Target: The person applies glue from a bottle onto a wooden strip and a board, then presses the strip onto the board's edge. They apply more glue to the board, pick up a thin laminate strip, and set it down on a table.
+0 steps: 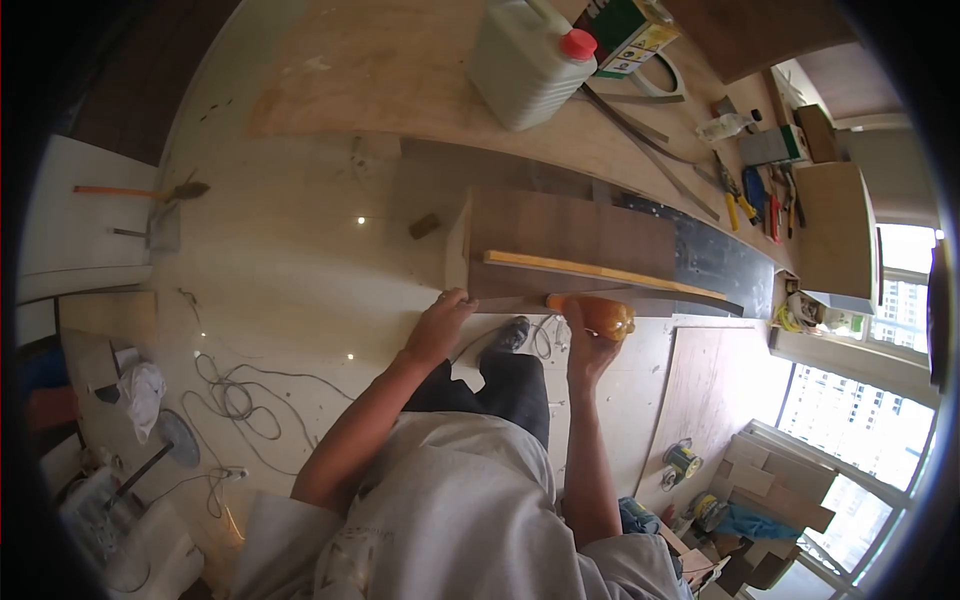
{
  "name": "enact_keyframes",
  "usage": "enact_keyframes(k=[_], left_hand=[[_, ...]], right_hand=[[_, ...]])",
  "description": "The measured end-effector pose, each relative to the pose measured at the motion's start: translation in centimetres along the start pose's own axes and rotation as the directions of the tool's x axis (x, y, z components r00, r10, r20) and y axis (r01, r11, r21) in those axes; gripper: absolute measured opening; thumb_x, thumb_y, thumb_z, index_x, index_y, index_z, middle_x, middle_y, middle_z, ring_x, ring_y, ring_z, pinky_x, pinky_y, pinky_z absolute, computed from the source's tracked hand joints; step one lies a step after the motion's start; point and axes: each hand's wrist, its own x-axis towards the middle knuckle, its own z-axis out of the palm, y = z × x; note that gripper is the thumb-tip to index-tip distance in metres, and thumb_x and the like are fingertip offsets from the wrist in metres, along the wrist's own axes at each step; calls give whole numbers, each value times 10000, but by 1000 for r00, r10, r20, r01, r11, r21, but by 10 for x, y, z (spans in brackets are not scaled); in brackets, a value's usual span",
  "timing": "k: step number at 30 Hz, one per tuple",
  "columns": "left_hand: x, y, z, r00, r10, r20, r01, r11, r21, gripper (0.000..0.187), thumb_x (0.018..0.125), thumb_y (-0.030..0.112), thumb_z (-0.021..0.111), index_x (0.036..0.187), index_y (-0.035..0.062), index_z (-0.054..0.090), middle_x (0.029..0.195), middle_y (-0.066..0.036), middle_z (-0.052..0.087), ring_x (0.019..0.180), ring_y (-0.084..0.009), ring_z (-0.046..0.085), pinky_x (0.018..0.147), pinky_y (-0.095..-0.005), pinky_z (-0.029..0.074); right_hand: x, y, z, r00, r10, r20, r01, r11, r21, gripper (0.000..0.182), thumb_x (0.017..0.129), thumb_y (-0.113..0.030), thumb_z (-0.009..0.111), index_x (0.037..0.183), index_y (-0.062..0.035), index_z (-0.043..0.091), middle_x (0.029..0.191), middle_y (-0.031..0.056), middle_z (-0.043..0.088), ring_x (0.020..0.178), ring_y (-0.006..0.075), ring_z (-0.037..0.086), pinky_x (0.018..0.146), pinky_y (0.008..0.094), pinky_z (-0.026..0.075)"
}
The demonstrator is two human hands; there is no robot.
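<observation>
My right hand [590, 352] is closed around a clear plastic bottle [606, 317] of orange liquid. The bottle lies on its side, its orange neck pointing left, over the near edge of a brown board [570, 228]. A thin brown edging strip [690, 296] runs along that near edge and stands a little off it at the right end. At the board's left corner, my left hand [440, 325] has its fingers closed on the strip's left end. A narrow yellowish wooden batten [600, 271] lies lengthwise on the board.
Beyond the board, a wooden worktable [380, 70] carries a white jerrycan [530, 70] with a red cap, a green tin [628, 40], loose strips and several hand tools [750, 195]. Cables [235, 395] lie looped on the tiled floor. A wooden panel [715, 385] lies at right.
</observation>
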Motion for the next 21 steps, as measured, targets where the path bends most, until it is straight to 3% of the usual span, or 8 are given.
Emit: enact_keyframes(k=[3,6,9,12,13,16,17,21], left_hand=[[0,0,0,1000,6,-4,-6,1000,21,213,979,35,617,1161,7,725,1164,-166,660,1131,-391,642,966,-457,540],[-2,-5,3,999,33,-21,-32,999,37,234,947,19,617,1152,6,729,1158,-164,667,1128,-385,645,956,-458,548],[-2,-10,3,998,42,-40,-40,998,41,271,910,-10,627,1157,3,740,1146,-154,672,1121,-372,655,956,-455,557],[-4,-6,-1,999,23,-27,-21,998,51,313,877,-50,652,1170,-9,753,1149,-143,676,1126,-355,666,970,-441,566],[-5,-4,-1,1000,0,-22,1,998,57,298,883,-45,656,1163,-8,752,1151,-139,677,1125,-351,666,968,-440,566],[-5,-4,2,1000,-12,-24,14,997,71,261,904,-29,665,1148,-1,752,1153,-131,680,1123,-342,667,967,-437,569],[-5,-5,3,1000,-6,-27,8,997,73,249,912,-23,667,1145,2,752,1152,-129,681,1123,-338,668,968,-436,571],[-8,-13,5,999,31,-17,-29,994,106,249,907,-18,666,1139,5,753,1159,-130,686,1132,-334,665,979,-432,575]], right_hand=[[-24,3,29,996,-21,89,2,976,217,480,858,-158,951,1236,-10,696,1135,91,767,994,169,737,887,331,593],[-44,-22,51,971,-162,174,185,975,-122,506,855,-136,946,1250,-9,656,1140,96,751,1049,181,725,942,335,591],[-36,-17,50,984,-122,131,140,980,-138,504,848,-139,949,1241,-12,662,1133,101,758,1038,198,732,940,341,598],[-17,-20,31,997,-63,39,59,994,93,480,849,-149,950,1226,-18,683,1124,108,764,1008,193,739,915,346,603],[-6,-7,24,991,-135,10,135,990,-50,442,861,-146,941,1208,-14,700,1107,102,771,984,185,743,896,343,605],[-4,1,18,995,-84,56,90,991,-99,596,850,-226,955,1271,10,606,1165,167,755,1034,258,762,896,386,621],[-12,0,26,993,-68,96,62,996,61,578,855,-232,946,1266,6,616,1184,155,754,1031,253,758,906,393,610],[-41,-1,49,956,-117,268,156,979,-132,520,865,-234,935,1237,-9,650,1201,131,747,1052,229,744,934,410,589]])
